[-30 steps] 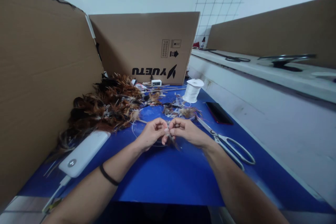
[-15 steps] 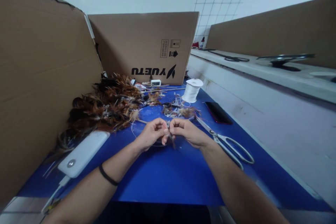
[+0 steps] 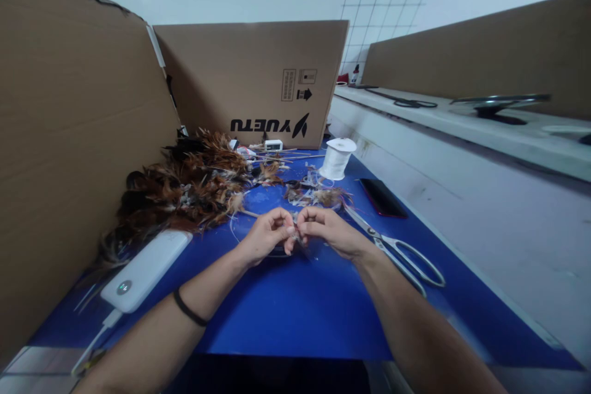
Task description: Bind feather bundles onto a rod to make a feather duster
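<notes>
My left hand (image 3: 266, 237) and my right hand (image 3: 329, 233) meet fingertip to fingertip over the blue table. Between them is a small dark feather bunch (image 3: 302, 246), blurred and mostly covered by the fingers. Both hands are closed in a pinch on it. A thin white string (image 3: 234, 228) curves out to the left of my left hand. Just beyond the fingers lie loose feathers (image 3: 330, 197) with bits of clear film. Large scissors (image 3: 392, 246) rest beside my right wrist, handles towards me.
A big heap of brown feathers (image 3: 194, 188) fills the left side, with a white power bank (image 3: 145, 271) and its cable in front. A white spool (image 3: 337, 159) and a dark phone (image 3: 383, 198) stand to the right. Cardboard panels (image 3: 249, 74) wall the back and left.
My hands hold nearly the same place, fingertips shifting slightly. The feather tips below them have swung and now show less. The power bank's display has lit up.
</notes>
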`<state>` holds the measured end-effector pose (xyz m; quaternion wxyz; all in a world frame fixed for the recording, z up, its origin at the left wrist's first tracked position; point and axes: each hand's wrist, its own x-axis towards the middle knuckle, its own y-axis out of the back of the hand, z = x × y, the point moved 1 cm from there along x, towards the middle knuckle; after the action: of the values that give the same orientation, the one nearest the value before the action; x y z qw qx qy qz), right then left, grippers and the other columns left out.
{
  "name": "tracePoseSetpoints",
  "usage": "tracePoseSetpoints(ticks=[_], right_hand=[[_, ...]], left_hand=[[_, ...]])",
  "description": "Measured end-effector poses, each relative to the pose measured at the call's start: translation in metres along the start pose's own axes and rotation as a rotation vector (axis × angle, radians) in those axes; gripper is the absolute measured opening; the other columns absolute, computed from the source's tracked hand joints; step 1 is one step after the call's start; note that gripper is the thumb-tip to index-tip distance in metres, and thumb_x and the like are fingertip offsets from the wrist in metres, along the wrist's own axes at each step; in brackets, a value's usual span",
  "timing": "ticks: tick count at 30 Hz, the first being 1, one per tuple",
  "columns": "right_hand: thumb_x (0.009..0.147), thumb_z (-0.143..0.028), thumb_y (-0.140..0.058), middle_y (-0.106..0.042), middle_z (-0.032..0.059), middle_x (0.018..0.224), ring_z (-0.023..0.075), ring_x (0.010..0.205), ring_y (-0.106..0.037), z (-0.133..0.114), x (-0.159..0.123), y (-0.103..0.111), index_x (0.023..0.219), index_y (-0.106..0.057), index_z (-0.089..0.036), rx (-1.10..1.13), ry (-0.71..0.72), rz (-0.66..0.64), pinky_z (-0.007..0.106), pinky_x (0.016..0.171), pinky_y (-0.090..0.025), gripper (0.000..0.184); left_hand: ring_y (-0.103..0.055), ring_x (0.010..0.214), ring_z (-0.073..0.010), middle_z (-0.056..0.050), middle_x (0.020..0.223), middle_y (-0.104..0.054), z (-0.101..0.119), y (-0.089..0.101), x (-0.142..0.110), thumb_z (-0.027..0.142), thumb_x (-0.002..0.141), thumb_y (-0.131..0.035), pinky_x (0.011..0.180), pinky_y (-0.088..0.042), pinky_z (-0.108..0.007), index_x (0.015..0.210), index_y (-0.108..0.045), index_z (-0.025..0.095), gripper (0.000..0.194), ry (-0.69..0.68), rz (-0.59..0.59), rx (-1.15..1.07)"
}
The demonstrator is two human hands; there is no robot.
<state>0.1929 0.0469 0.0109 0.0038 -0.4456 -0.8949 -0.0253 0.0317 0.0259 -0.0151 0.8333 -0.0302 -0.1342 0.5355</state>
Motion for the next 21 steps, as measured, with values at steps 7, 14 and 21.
tracePoseSetpoints(ticks=[7,14,21], right_hand=[[0.070,-0.026,-0.062,-0.055,-0.0029,0.059,0.0082,0.054,-0.051,0.0004,0.0004,-0.0024,0.065,-0.052,-0.016,-0.088,0.000,0.016,0.021,0.054,-0.041,0.015],[0.069,-0.023,-0.063,-0.056,-0.0021,0.062,0.0082,0.055,-0.051,0.0027,0.0014,-0.0029,0.065,-0.053,-0.015,0.039,-0.026,0.004,0.023,0.057,-0.042,0.013],[0.070,-0.022,-0.062,-0.055,-0.0022,0.060,0.0087,0.055,-0.051,0.0041,0.0021,-0.0019,0.065,-0.052,-0.015,0.121,-0.024,-0.023,0.024,0.057,-0.042,0.013]], left_hand=[[-0.053,0.044,-0.0075,0.002,0.058,-0.057,-0.0007,0.0003,0.0003,0.035,0.073,-0.065,0.048,-0.044,-0.020,0.078,-0.046,0.015,0.029,0.003,0.012,0.006],[-0.053,0.043,-0.0072,0.002,0.057,-0.058,0.0006,0.0006,0.0002,0.035,0.072,-0.066,0.048,-0.042,-0.020,0.077,-0.047,0.015,0.028,0.005,0.019,-0.015],[-0.052,0.043,-0.0063,0.003,0.058,-0.057,0.0019,0.0003,0.0001,0.030,0.075,-0.063,0.048,-0.041,-0.019,0.077,-0.046,0.015,0.023,-0.016,0.005,-0.033]])
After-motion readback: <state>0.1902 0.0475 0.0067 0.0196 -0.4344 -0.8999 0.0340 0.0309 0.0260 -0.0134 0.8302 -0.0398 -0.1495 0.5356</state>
